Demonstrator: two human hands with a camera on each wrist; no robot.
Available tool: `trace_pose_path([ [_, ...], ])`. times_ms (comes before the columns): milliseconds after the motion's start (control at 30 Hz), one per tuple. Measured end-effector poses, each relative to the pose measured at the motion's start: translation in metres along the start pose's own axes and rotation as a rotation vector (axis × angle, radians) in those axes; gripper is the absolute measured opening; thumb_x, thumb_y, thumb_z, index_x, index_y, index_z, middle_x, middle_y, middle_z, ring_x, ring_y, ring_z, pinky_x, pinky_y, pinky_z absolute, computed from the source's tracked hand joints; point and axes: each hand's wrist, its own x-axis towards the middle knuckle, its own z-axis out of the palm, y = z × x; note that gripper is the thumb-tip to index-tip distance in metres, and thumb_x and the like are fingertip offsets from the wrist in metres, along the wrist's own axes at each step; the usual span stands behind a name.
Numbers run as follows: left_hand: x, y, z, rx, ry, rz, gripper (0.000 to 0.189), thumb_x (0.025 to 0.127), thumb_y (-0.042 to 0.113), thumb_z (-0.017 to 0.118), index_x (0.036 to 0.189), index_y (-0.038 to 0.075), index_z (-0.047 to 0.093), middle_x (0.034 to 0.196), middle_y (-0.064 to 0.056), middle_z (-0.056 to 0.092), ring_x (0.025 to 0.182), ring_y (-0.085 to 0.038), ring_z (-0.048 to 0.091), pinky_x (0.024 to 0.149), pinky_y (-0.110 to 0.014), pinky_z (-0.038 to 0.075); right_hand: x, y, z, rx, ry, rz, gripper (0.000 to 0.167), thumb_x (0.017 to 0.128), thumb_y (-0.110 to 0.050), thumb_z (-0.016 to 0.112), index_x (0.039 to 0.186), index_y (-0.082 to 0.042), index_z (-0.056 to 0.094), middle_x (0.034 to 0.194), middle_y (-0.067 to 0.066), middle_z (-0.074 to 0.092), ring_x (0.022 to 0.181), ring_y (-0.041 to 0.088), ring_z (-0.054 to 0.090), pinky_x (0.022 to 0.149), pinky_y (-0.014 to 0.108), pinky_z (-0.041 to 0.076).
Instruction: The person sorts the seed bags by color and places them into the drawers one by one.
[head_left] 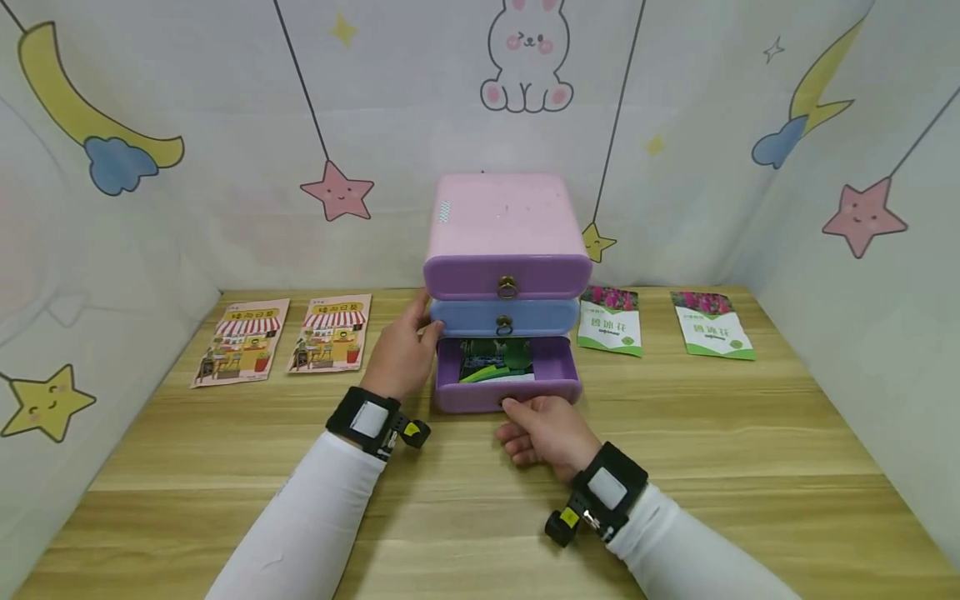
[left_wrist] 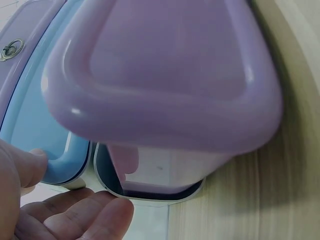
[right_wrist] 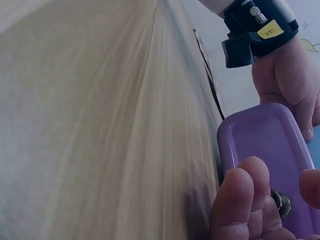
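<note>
A small drawer cabinet with a pink top stands at the back of the table. Its bottom purple drawer is pulled out, and green-and-white packets lie inside. The top purple drawer and the blue middle drawer are closed. My left hand holds the cabinet's left side, thumb on the edge of the blue drawer, fingers along the side. At the bottom drawer's front, my right hand has its thumb and fingers about the metal pull, partly hidden by the fingers.
Two pink packets with striped awnings lie left of the cabinet. On the right lie two white-and-green packets. A patterned cloth backdrop rises behind and beside the wooden table.
</note>
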Motion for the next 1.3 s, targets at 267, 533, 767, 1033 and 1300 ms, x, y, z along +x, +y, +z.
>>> trace_pose_path([
  [267, 0.001, -0.001, 0.001, 0.012, 0.009, 0.013, 0.057, 0.101, 0.035, 0.047, 0.150, 0.044, 0.021, 0.132, -0.014, 0.061, 0.117, -0.028, 0.063, 0.096, -0.047, 0.051, 0.008, -0.002, -0.001, 0.006, 0.025, -0.025, 0.041, 0.097, -0.034, 0.055, 0.094, 0.005, 0.064, 0.074, 0.004, 0.070, 0.056, 0.010, 0.060, 0.054, 0.026, 0.054],
  [533, 0.000, -0.001, 0.001, 0.008, 0.016, 0.025, 0.057, 0.101, 0.033, 0.047, 0.151, 0.042, 0.022, 0.132, -0.014, 0.061, 0.117, -0.028, 0.063, 0.094, -0.047, 0.052, 0.010, -0.005, 0.000, 0.025, 0.047, -0.010, 0.037, 0.098, -0.033, 0.054, 0.094, 0.002, 0.064, 0.074, 0.003, 0.069, 0.056, 0.010, 0.060, 0.053, 0.025, 0.054],
  [767, -0.001, -0.001, 0.003, 0.015, 0.027, 0.020, 0.056, 0.101, 0.032, 0.047, 0.149, 0.045, 0.022, 0.132, -0.014, 0.061, 0.117, -0.028, 0.063, 0.094, -0.047, 0.053, 0.015, -0.004, -0.001, 0.025, 0.050, -0.018, 0.036, 0.098, -0.032, 0.054, 0.097, 0.003, 0.064, 0.074, 0.003, 0.069, 0.056, 0.009, 0.060, 0.052, 0.025, 0.053],
  [1033, -0.001, 0.000, 0.002, -0.006, 0.012, -0.002, 0.055, 0.101, 0.034, 0.046, 0.148, 0.048, 0.021, 0.135, -0.013, 0.059, 0.119, -0.028, 0.061, 0.096, -0.047, 0.052, 0.017, -0.005, -0.001, 0.034, 0.042, -0.013, 0.040, 0.098, -0.032, 0.055, 0.104, 0.006, 0.062, 0.074, 0.004, 0.070, 0.056, 0.008, 0.060, 0.053, 0.024, 0.053],
  [1300, -0.001, 0.001, 0.002, -0.019, 0.015, -0.005, 0.054, 0.101, 0.033, 0.047, 0.148, 0.046, 0.025, 0.135, -0.012, 0.059, 0.119, -0.028, 0.061, 0.095, -0.047, 0.052, 0.018, -0.005, 0.001, 0.036, 0.038, -0.019, 0.038, 0.098, -0.030, 0.055, 0.104, 0.007, 0.062, 0.073, 0.004, 0.069, 0.056, 0.008, 0.059, 0.052, 0.024, 0.053],
])
